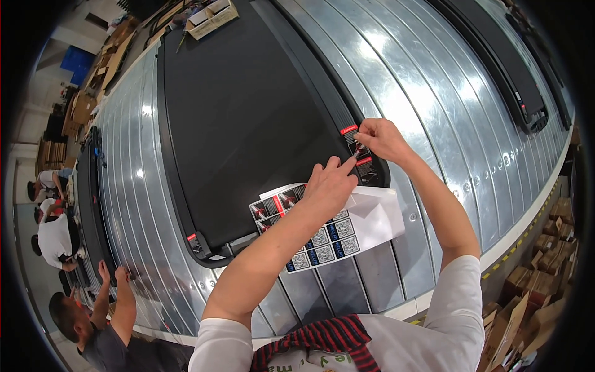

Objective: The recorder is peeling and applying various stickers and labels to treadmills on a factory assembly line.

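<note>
My right hand [381, 139] pinches the edge of a small red-and-black sticker [349, 131] at the near right corner of a large flat black panel [248, 105]. My left hand [331, 186] lies just left of it, fingers spread, with the index fingertip touching the sticker's lower end. A second red-topped sticker [364, 162] sits on the frame just below. Under my left hand and forearm, sheets of printed stickers [322, 248] and white backing paper [381, 214] overhang the panel's near edge. The left thumb is hidden.
The panel rests on a shiny slatted metal table [396, 80]. A small open box [212, 20] stands on its far end. Other long black panels lie right [496, 56] and left [93, 204]. A co-worker [93, 322] reaches in at lower left. Cardboard boxes [533, 266] are piled on the right.
</note>
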